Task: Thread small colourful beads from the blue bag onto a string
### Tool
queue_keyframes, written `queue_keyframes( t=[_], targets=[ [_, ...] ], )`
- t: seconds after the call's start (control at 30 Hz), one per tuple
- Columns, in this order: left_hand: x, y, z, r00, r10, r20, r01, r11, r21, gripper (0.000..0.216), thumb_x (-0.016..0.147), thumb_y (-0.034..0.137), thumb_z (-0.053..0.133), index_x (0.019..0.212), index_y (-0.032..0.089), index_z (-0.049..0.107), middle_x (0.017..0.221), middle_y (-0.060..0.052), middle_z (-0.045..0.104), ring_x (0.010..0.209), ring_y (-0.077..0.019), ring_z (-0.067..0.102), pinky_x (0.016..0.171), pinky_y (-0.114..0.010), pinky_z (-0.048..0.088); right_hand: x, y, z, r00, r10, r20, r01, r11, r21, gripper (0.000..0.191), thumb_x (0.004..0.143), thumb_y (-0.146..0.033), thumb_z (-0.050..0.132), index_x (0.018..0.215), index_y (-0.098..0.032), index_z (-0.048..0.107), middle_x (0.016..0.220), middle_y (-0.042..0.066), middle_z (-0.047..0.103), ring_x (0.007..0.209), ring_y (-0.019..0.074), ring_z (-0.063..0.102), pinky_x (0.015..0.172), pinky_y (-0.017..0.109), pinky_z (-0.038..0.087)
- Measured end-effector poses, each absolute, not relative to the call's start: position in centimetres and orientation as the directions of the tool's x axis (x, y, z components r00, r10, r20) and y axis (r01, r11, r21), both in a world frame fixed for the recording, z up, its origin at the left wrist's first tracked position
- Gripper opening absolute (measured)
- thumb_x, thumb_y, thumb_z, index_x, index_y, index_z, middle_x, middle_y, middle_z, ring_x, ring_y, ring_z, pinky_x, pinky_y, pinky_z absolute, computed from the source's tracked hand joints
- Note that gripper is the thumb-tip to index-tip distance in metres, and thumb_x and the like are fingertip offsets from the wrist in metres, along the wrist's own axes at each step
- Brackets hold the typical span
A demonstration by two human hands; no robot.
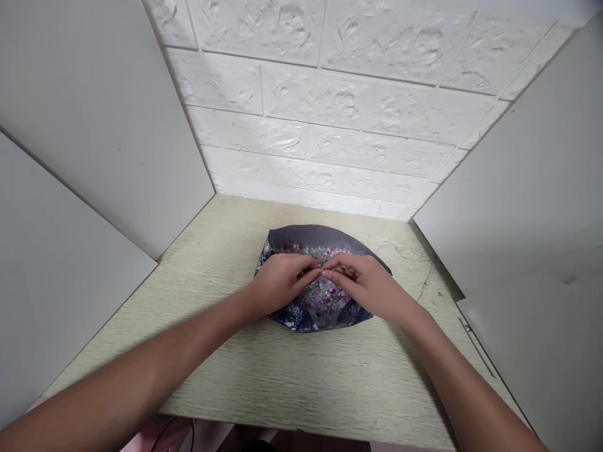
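A folded piece of cloth lies flat in the middle of the pale wood-grain tabletop. It has a smooth grey band along the far side and dark blue rose-print fabric along the near side. Between them shows a glittering, multicoloured speckled surface. My left hand and my right hand rest on the cloth, their fingertips meeting at its centre and pinching it. The hands hide the middle of the cloth.
White board panels rise on the left and others on the right. A white textured brick-pattern wall stands behind the table. Thin loose threads lie right of the cloth. Dark cables show below the near table edge.
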State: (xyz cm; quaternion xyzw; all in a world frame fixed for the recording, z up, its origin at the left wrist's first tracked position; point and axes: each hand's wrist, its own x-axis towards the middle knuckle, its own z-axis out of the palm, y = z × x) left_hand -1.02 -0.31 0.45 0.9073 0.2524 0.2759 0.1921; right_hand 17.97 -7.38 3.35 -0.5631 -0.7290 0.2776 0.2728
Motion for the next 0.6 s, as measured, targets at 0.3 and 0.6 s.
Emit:
queue_keyframes(
  t=[0.3, 0.6],
  targets=[
    [-1.4, -0.6, 1.4, 0.847, 0.453, 0.278, 0.374, -0.880, 0.293, 0.021, 0.075, 0.035, 0.066, 0.069, 0.016, 0.061, 0.068, -0.003, 0.063, 0.062, -0.0172, 0.058, 0.057, -0.027, 0.039, 18.2, -7.2, 2.3, -0.049, 0.988, 0.144, 0.646, 0.141, -0.750, 0.021, 0.085, -0.037, 0.057, 0.087, -0.021, 0.070, 0.051, -0.005, 0.039, 0.048, 0.0098, 0.031, 0.047, 0.024, 0.023],
    [-1.3, 0.0, 0.6, 0.826, 0.478, 0.299, 0.335, -0.842, 0.423, 0.015, 0.086, 0.021, 0.055, 0.082, 0.016, 0.069, 0.085, -0.005, 0.064, 0.073, -0.0148, 0.061, 0.064, -0.026, 0.043, 18.3, -7.2, 1.7, -0.020, 0.984, 0.175, 0.625, 0.149, -0.766, 0.021, 0.081, -0.037, 0.061, 0.089, -0.023, 0.075, 0.050, -0.004, 0.044, 0.048, 0.0096, 0.030, 0.047, 0.025, 0.025]
  ],
)
